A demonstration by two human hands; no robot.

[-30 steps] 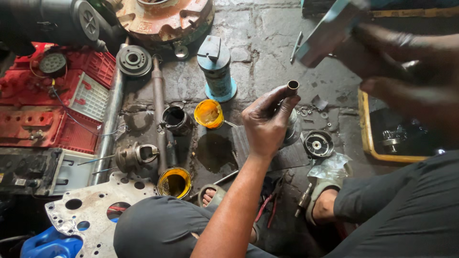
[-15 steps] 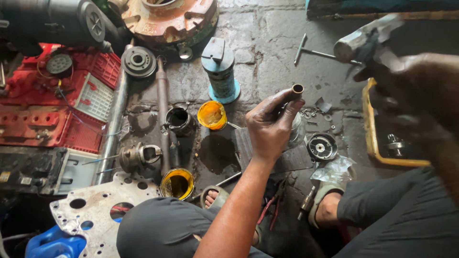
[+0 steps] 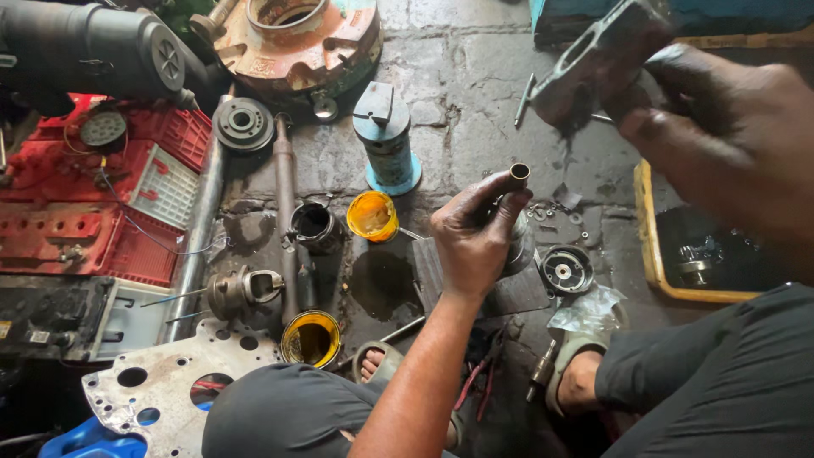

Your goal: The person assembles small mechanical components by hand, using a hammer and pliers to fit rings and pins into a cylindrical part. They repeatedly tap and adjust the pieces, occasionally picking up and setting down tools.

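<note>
My left hand [image 3: 475, 242] is closed around a small brass-coloured tube [image 3: 518, 175], held upright over the oily floor, with a grey metal cylinder [image 3: 521, 246] just behind the fingers. My right hand [image 3: 729, 136] is raised close to the camera at the upper right. It grips a grey metal bracket with an oblong slot [image 3: 593, 55], up and to the right of the tube and apart from it. A round black-and-silver disc part [image 3: 566, 270] lies on the floor just right of my left hand.
Two open yellow tins [image 3: 371, 215] [image 3: 310, 337], a black cup [image 3: 314, 225], a blue canister [image 3: 387, 140], a long shaft [image 3: 284, 203] and a rusty hub [image 3: 297, 38] lie ahead. Red engine housing [image 3: 110, 203] is at left, a holed plate [image 3: 153, 386] near my knee, a yellow tray [image 3: 649, 246] at right.
My right hand has turned the grey bracket and brought it nearer the camera, slightly leftward. My left hand keeps the brass tube in nearly the same place.
</note>
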